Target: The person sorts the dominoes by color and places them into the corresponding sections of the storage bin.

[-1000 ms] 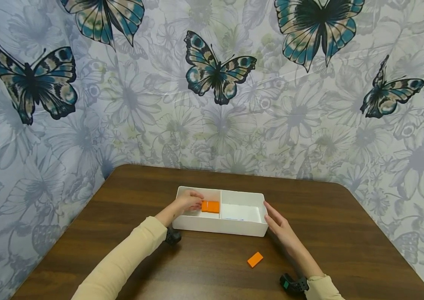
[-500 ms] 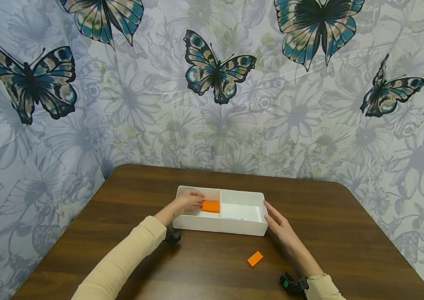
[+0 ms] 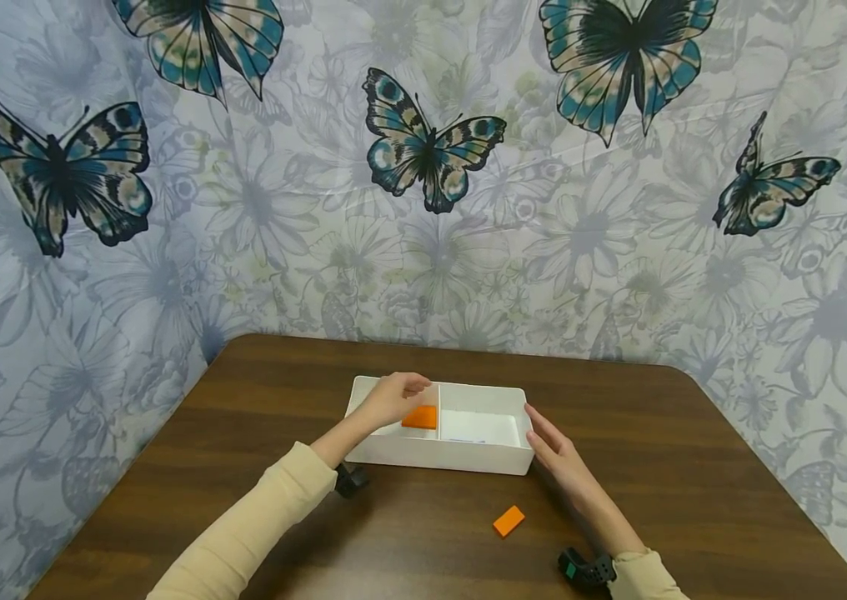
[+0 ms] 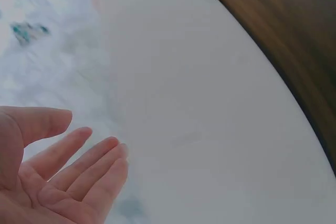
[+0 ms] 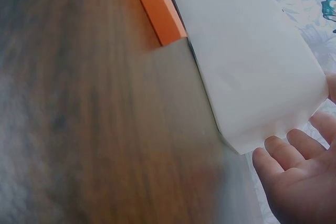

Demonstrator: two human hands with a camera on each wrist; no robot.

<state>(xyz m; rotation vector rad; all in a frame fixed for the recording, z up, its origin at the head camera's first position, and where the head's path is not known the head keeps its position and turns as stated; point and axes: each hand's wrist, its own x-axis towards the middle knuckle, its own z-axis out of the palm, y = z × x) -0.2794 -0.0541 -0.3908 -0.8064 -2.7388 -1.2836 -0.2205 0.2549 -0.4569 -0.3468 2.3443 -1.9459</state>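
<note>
A white two-compartment box (image 3: 431, 452) stands on the brown table. Inside its left compartment, against the divider, lies an orange block (image 3: 420, 417), partly hidden by my left hand (image 3: 392, 402). That hand is over the left compartment; in the left wrist view its fingers (image 4: 93, 174) are loosely extended with nothing between them. With its fingertips, my right hand (image 3: 562, 457) touches the box's right end, and in the right wrist view the fingers (image 5: 286, 153) rest along that end wall. Another orange block (image 3: 508, 522) lies on the table in front of the box.
The wooden table (image 3: 656, 433) runs back to a wall covering (image 3: 258, 208) with butterflies and flowers. Black wrist devices, such as the right one (image 3: 586, 568), are worn on both wrists. Something small and pale bluish lies on the right compartment's floor.
My left hand has risen from inside the left compartment and moved slightly right, leaving the orange block there. The right hand stays at the box's end. The view has shifted slightly.
</note>
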